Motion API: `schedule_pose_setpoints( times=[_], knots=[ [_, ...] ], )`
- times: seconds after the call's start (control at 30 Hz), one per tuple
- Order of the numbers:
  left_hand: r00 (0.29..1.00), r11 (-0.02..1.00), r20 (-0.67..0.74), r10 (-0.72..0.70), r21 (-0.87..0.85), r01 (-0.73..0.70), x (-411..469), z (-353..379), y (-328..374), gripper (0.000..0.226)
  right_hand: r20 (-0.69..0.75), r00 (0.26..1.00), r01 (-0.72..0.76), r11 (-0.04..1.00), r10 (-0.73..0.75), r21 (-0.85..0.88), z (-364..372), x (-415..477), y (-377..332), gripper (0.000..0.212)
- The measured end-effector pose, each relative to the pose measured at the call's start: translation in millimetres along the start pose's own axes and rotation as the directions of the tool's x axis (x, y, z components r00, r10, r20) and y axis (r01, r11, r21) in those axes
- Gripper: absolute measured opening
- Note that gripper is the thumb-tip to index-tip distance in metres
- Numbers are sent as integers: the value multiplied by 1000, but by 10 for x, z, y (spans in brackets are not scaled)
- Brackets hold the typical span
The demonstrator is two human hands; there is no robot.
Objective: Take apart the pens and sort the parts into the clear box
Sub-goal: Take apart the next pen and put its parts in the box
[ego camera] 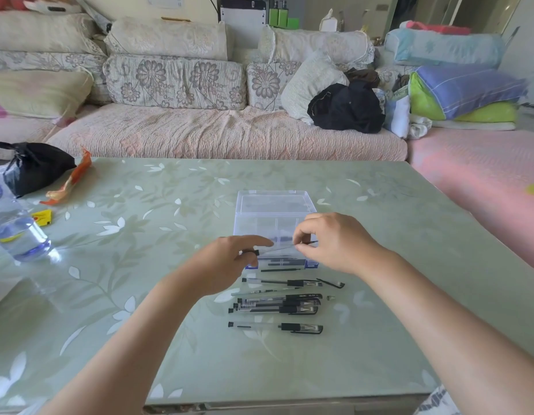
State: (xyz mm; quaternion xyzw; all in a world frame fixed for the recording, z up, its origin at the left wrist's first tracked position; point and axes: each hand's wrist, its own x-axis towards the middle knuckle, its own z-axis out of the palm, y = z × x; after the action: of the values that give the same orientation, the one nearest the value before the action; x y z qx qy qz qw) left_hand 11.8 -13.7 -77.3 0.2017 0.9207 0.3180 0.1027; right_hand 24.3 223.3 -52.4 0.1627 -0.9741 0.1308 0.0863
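Hands meet over the near edge of the clear box (244, 214), which stands w/ its lid up in the middle of the tabletop (364, 339). The left hand (229, 262) has its fingers curled around the back end of one pen (279, 248), close to the black end plug. The right hand (331, 241) pinches the front end between thumb and fingertips. So both are clamped on the same pen, which lies nearly level between them, above the box. The step in hand is, I think, unscrewing or pulling off the front part; whether it is already loose I cannot tell.

To do it well: hold the left hand steady as the anchor and let only the right one turn, w/ a short grip close to the joint, b/c the clear barrel is slim and looks slippery. Work over the box, so a small part that drops, e.g. a spring or tip, falls inside and does not roll off. Some dark parts lie in the nearest compartment; which kind is too small to tell. Each piece should go w/ its like.

Just in front of the box wait the other pens (277, 307) in a row, plus a loose cap (331, 283) and a small tip cone (331, 298), so much of the task seems left.
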Motion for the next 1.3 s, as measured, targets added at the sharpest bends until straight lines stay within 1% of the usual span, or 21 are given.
schedule_pose_setpoints(
  times=[0.1,0.2,0.23,0.27,0.33,0.43,0.57,0.7,0.87,1.07,1.17,1.3],
  knots=[
    [1000,1000,24,9,15,-9,-1,45,35,40,27,1000,-7,1000,6,25,52,-1,-87,8],
    [1000,999,9,-8,46,7,7,28,-6,36,91,994,-66,998,65,9,40,4,-61,25],
    [1000,998,4,-14,54,14,5,18,-26,37,98,992,-83,997,82,4,25,-2,-35,26],
    [1000,998,1,-18,59,18,1,11,-38,37,99,991,-96,995,95,4,15,-10,-10,24],
    [1000,998,-1,-15,62,15,-16,5,-34,38,100,989,-111,994,109,19,12,-31,27,13],
    [1000,998,8,-10,70,9,-34,12,-1,39,96,989,-118,990,110,82,28,-57,34,2],
    [1000,998,28,8,62,-10,-48,72,38,41,96,991,-110,983,96,146,83,-76,-30,3],
    [999,998,38,17,62,-19,-56,143,81,38,104,992,-88,984,73,158,147,-85,-95,5],
    [999,999,50,9,38,-11,-79,139,94,35,90,991,-119,973,103,200,139,-133,-62,5],
    [994,999,101,42,12,-43,-109,259,144,33,157,985,-104,962,66,251,224,-220,-164,5],
    [995,999,95,40,27,-43,-98,290,145,35,190,976,-157,951,108,266,173,-274,-116,16],
    [994,999,103,39,20,-41,-114,316,162,37,251,954,-215,956,163,198,42,-400,99,13]
  ],
)
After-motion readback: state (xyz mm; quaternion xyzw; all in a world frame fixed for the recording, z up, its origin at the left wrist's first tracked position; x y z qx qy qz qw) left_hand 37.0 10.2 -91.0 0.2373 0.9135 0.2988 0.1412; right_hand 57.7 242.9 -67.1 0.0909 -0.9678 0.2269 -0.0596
